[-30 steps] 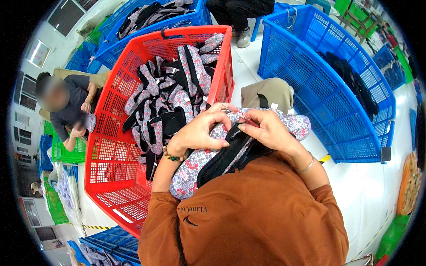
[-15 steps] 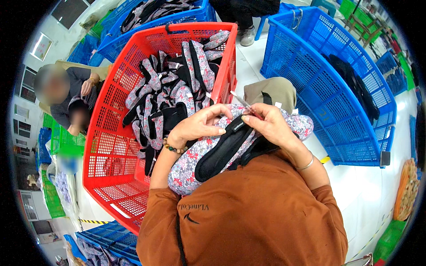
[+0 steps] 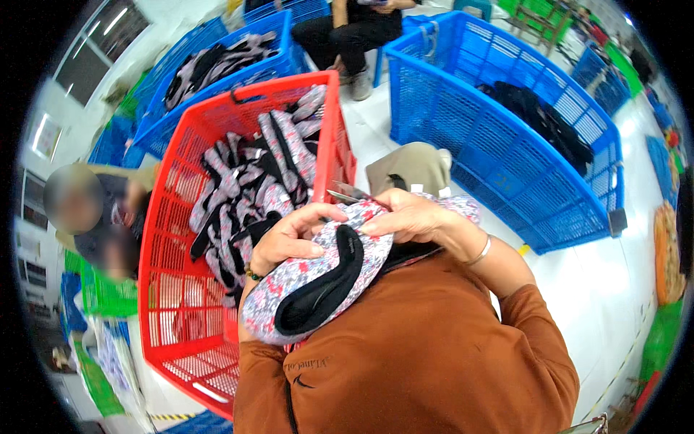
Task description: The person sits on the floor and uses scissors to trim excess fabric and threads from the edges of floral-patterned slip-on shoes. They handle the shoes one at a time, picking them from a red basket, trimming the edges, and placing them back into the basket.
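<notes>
White floor [image 3: 607, 289] carries the crates: red crate [image 3: 170, 318] of floral bags at left, blue crate [image 3: 506, 137] holding dark fabric at far right, another blue crate [image 3: 217, 79] far left.

Both hands drawn close before the chest

The left hand [image 3: 289, 242] curls with fingers bent and thumb pressed forward; the right hand [image 3: 408, 217] meets it, fingers pinched together. Both forearms, in brown sleeves, fold inward, elbows out, a bangle on each wrist.

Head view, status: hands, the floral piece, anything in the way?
Left hand and right hand both grip the floral padded piece. Small metal snips at its top edge. Red crate alongside; nothing blocking.
</notes>
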`<state>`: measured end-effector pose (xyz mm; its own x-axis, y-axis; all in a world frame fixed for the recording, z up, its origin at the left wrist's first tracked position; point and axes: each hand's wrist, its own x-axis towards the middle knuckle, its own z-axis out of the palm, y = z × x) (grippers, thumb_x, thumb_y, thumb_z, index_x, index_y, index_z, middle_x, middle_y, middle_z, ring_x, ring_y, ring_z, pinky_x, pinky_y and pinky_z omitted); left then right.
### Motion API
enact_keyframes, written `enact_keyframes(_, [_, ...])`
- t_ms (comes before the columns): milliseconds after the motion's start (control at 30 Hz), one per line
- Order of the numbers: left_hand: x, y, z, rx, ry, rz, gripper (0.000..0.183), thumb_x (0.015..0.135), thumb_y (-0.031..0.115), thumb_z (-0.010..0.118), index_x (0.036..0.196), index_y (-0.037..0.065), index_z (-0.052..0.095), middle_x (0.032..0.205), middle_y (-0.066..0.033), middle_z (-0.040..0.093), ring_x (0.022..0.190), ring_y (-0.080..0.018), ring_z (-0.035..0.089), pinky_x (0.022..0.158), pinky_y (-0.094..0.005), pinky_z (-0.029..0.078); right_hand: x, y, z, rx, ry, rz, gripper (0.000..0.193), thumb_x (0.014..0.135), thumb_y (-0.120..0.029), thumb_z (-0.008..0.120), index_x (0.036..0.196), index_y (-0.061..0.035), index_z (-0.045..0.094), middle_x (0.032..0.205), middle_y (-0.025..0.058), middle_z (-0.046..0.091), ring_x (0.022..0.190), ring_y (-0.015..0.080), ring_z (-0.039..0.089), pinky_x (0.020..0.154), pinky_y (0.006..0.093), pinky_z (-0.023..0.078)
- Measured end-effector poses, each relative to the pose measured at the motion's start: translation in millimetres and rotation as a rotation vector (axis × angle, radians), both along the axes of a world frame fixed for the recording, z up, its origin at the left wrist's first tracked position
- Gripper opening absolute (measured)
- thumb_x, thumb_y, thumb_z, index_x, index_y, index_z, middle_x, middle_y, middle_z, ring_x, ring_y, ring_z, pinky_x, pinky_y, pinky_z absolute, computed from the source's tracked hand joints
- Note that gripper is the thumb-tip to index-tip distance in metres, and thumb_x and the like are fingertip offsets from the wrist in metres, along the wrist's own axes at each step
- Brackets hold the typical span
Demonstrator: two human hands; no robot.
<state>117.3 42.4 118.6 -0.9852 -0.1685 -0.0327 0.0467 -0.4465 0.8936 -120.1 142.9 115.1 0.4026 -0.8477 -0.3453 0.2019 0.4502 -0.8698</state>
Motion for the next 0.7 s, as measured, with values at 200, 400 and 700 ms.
enact_keyframes(200, [-25,-21,-36,0.229,0.107,0.708,0.029,0.088,0.016,0.059,0.111,-0.001,0.053,0.091,-0.0089,0.064,0.072,-0.0133,0.062,0.064,-0.0232,0.052,-96,11,32,-0.311,-0.251,-0.686,0.018,0.086,-0.022,0.062,0.091,-0.0068,0.055,0.070,0.0008,0.055,0.040,-0.0006,0.034,0.029,0.0144,0.020])
enact_keyframes(400, [-32,-23,-39,-0.016,-0.032,0.612,0.013,0.082,0.003,0.063,0.094,0.002,0.058,0.074,-0.0023,0.060,0.057,-0.0069,0.054,0.049,-0.0177,0.043,-159,8,20,-0.475,-0.127,-1.086,0.026,0.088,-0.024,0.063,0.102,-0.0026,0.057,0.070,-0.0021,0.052,0.044,-0.0012,0.028,0.035,0.0150,0.019])
enact_keyframes(700, [-32,15,-20,-0.705,-0.161,0.528,0.006,0.078,0.000,0.065,0.084,0.000,0.065,0.080,0.0004,0.059,0.072,-0.0059,0.052,0.064,-0.0194,0.041,-114,40,-10,-0.495,0.560,-0.949,0.011,0.081,-0.009,0.065,0.090,-0.0028,0.064,0.068,-0.0057,0.054,0.052,0.0006,0.040,0.045,0.0171,0.028])
